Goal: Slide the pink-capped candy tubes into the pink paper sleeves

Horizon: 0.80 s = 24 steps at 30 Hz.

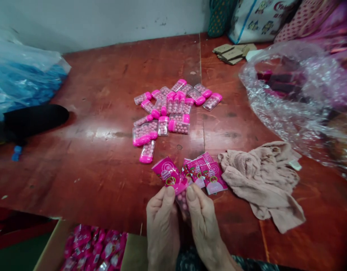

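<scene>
while your left hand [162,222] and right hand [203,222] sit side by side at the near edge of the table [91,162], both thumbs and fingers pinch 1 small candy case [182,199] between them, with a pink label [169,175] wrapped at its top end. just beyond your right thumb lie a few more loose labels [208,173], fanned out and touching a crumpled beige cloth [263,180]. farther out, mid-table, a heap of pink-capped cases [170,111] lies well apart from your hands. at your lower left an open box [94,248] holds labelled cases. a clear plastic bag [300,90] sits to the right, a blue bag [21,79] far left.
</scene>
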Tool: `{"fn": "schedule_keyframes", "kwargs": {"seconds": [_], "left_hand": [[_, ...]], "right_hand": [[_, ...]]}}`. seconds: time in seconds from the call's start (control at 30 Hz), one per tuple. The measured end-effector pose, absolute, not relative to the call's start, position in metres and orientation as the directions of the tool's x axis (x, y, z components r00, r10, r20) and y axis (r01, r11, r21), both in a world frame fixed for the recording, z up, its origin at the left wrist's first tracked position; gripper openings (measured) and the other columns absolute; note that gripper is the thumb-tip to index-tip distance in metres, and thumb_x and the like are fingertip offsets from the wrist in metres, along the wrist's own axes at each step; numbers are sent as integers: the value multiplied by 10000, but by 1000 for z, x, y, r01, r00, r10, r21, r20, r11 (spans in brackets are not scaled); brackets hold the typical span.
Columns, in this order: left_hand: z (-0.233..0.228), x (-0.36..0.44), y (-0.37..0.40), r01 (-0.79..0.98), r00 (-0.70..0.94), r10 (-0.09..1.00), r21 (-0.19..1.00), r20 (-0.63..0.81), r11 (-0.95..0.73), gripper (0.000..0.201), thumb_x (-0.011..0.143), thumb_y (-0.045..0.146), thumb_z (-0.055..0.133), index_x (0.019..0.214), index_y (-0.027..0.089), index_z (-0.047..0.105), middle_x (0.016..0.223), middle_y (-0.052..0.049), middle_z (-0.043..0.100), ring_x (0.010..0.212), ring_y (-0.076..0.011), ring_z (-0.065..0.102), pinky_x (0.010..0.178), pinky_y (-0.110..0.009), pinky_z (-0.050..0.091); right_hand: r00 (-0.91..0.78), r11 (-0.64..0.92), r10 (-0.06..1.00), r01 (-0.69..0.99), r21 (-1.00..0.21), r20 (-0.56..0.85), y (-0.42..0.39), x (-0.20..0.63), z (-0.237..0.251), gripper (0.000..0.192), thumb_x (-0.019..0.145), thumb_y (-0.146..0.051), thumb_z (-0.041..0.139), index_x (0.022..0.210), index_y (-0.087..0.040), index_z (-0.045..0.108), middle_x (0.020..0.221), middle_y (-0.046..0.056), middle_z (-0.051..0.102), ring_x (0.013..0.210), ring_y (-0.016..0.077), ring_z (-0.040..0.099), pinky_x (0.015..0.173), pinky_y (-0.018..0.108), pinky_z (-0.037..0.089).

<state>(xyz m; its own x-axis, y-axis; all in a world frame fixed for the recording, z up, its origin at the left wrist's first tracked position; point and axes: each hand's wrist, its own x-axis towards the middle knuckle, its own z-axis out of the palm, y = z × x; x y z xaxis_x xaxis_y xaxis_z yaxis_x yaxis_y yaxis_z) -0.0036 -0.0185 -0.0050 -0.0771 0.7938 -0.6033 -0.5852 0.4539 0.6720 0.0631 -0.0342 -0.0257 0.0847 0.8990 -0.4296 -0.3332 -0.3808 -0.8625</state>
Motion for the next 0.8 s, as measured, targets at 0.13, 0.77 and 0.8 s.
{"fn": "schedule_keyframes", "kwargs": {"seconds": [0.13, 0.77, 0.8], "left_hand": [[-7, 3, -25, -513, -141, 803, 736, -579, 441, 209, 711, 287, 687, 582, 144, 606, 532, 34, 532, 498, -59, 437, 465, -156, 357], [-5, 4, -29, -460, -198, 797, 772, -570, 438, 142, 661, 366, 714, 680, 229, 687, 601, 26, 645, 549, -113, 554, 500, -189, 437], [-6, 5, -30, -443, -183, 807, 780, -561, 441, 139, 678, 367, 700, 709, 232, 688, 623, 23, 651, 570, -120, 566, 517, -195, 445]], "right_hand": [[225, -249, 942, -24, -968, -248, -39, 65, -30, 268, 910, -367, 379, 967, -180, 563, 606, -16, 512, 500, 119, 481, 509, 217, 417], [221, -202, 960, 114, -973, -174, -42, 64, -26, 310, 910, -388, 372, 986, -161, 570, 825, 91, 675, 653, 179, 632, 601, 258, 470], [224, -185, 963, 145, -972, -150, -43, 64, -27, 301, 911, -381, 368, 966, -164, 570, 821, 91, 674, 635, 176, 628, 584, 256, 465]]}}
